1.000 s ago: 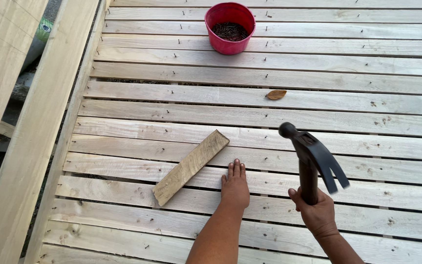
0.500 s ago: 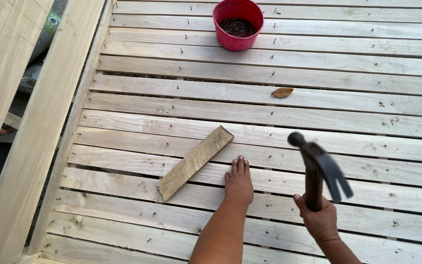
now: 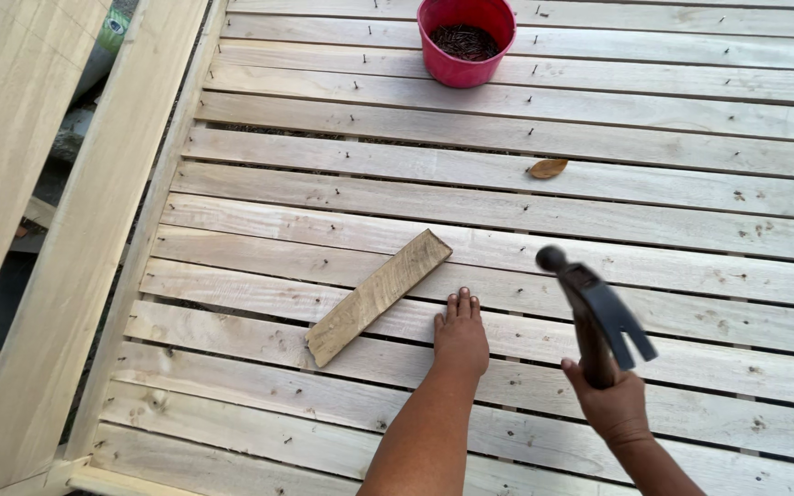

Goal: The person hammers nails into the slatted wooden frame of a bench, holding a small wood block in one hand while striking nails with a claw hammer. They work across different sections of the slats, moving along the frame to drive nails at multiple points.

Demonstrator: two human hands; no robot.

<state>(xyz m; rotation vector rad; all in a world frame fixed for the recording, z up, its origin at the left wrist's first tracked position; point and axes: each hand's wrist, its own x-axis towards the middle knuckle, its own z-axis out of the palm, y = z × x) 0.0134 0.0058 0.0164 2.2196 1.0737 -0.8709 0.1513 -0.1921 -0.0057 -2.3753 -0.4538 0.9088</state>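
Pale, unfinished timber slats (image 3: 507, 216) run crosswise under me, laid side by side with narrow gaps and small nail heads showing along several of them. My left hand (image 3: 460, 335) rests palm down on one slat, its fingers (image 3: 459, 308) together and pointing away from me; whether they pinch a nail against the wood I cannot tell, as the tips hide that spot. The placement reads as steadying the work point just ahead of the fingertips.

My right hand (image 3: 613, 404) is closed fully round the handle of a claw hammer (image 3: 595, 303), gripped low on the handle, which gives the head its swing. The head is raised clear of the slats, to the right of the left hand and apart from it, striking face toward the wood.

A short offcut board (image 3: 379, 296) lies loose and diagonal across two slats, just left of my left hand, not touching it. A red bucket of dark nails (image 3: 464, 41) stands well away at the far edge. A dry leaf (image 3: 547, 168) lies between.
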